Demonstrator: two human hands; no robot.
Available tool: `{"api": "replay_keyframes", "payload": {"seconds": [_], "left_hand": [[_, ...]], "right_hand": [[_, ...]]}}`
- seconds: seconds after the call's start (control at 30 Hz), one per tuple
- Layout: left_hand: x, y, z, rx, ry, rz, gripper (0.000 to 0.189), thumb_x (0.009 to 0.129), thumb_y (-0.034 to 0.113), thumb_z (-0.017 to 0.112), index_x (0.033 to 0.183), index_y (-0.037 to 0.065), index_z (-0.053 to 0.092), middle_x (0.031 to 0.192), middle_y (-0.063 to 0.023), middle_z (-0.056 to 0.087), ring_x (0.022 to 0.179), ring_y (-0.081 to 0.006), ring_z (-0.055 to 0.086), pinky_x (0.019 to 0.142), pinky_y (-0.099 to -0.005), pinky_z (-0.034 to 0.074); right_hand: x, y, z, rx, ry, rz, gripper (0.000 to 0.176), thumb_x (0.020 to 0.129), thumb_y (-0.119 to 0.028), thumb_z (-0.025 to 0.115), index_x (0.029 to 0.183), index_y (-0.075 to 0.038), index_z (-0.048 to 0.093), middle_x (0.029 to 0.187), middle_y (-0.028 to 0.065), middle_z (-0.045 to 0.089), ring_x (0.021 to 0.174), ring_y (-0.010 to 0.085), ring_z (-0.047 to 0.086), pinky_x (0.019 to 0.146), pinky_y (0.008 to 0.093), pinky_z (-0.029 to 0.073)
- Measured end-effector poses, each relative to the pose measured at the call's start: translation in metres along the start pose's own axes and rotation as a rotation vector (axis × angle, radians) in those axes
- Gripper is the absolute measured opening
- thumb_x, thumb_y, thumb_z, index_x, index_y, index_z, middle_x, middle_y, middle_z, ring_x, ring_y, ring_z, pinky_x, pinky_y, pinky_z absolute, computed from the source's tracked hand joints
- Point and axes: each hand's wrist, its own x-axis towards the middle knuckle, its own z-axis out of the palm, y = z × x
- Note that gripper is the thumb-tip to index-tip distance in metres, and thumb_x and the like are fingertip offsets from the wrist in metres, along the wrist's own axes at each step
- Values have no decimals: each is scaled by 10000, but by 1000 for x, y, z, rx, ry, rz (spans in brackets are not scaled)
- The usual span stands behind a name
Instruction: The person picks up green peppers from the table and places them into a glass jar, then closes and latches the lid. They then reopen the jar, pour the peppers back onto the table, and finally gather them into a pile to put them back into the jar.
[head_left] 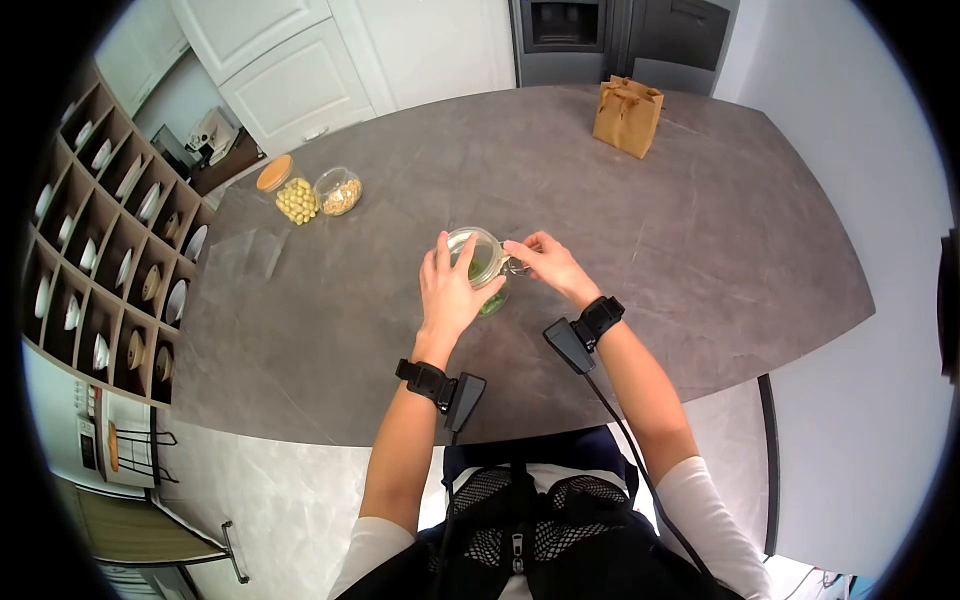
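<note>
A clear glass jar (491, 302) with green contents stands on the grey table in front of me. Its round glass lid (487, 246) faces up toward the camera. My left hand (450, 292) grips the lid from the left, fingers across the top and thumb at the near rim. At the right side of the rim is a wire clasp (517, 267), pinched between the thumb and fingers of my right hand (553, 266). Part of the jar is hidden behind my left hand.
At the table's back left stand a jar of pale yellow round pieces (296, 201) with an orange-brown lid and a smaller glass container (339, 192) of light brown pieces. A clear plastic sheet (246, 254) lies nearby. A brown paper bag (627, 118) stands at the back right.
</note>
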Motion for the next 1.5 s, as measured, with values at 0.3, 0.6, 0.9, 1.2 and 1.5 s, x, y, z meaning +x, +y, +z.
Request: {"api": "replay_keyframes", "payload": {"seconds": [0.3, 0.6, 0.9, 1.2, 1.5], "left_hand": [[8, -4, -10, -300, 35, -147, 609, 687, 371, 674, 1197, 97, 485, 1266, -244, 382, 1117, -400, 409, 920, -429, 356], [11, -9, -29, -728, 133, -412, 523, 804, 329, 573, 1202, 9, 462, 1165, -218, 505, 1097, -295, 489, 909, -351, 374], [-8, -53, -4, -1496, 448, -707, 585, 885, 479, 360, 1299, 72, 291, 1205, -112, 452, 1054, -223, 495, 872, -340, 398], [-36, -63, 17, -1813, 469, -830, 590, 864, 561, 278, 1256, 124, 337, 1211, -104, 459, 1094, -224, 463, 931, -368, 362], [-48, -60, 41, -1980, 502, -917, 631, 822, 553, 427, 1248, 99, 324, 1214, -127, 446, 1125, -237, 434, 971, -370, 339]], "right_hand": [[10, 44, 6, -110, -37, -17, 716, 720, -603, 538, 982, 63, 562, 892, 161, 596, 794, 238, 573, 707, 335, 449], [1, 31, 19, -152, -43, 81, 636, 817, -528, 405, 966, 64, 582, 947, 239, 588, 968, 338, 538, 828, 384, 401], [7, 38, 28, -40, -3, -52, 466, 884, -346, 330, 1032, 43, 540, 1043, 245, 546, 1036, 363, 481, 878, 385, 364], [-6, 40, 37, 103, -11, -223, 540, 810, -332, 468, 1232, -10, 373, 1225, 217, 426, 1146, 324, 408, 946, 369, 334], [-22, 26, 39, -233, 67, -510, 749, 652, -330, 715, 1241, -67, 334, 1198, 193, 436, 1116, 343, 422, 915, 396, 368]]}}
